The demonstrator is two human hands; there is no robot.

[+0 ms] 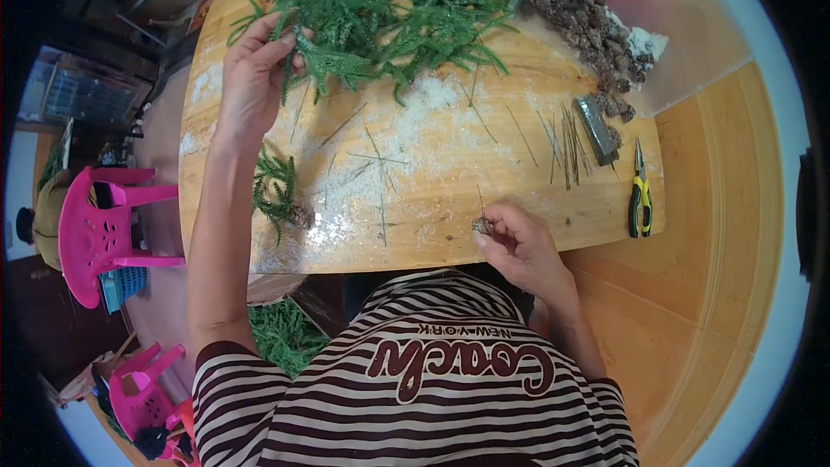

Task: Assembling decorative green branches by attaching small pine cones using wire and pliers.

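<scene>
My left hand is at the far left of the table, its fingers pinched on a green artificial pine sprig beside a large heap of similar greenery. Near the front edge, my right hand grips a small brown pine cone between thumb and fingers. A thin wire sticks up from that cone. Close to my left forearm lies another green sprig, with a pine cone at its lower end.
Loose thin wires lie across the wooden table, among white flakes. At the right are yellow-and-black pliers, a grey block and a clear bin of pine cones. A pink chair stands to the left.
</scene>
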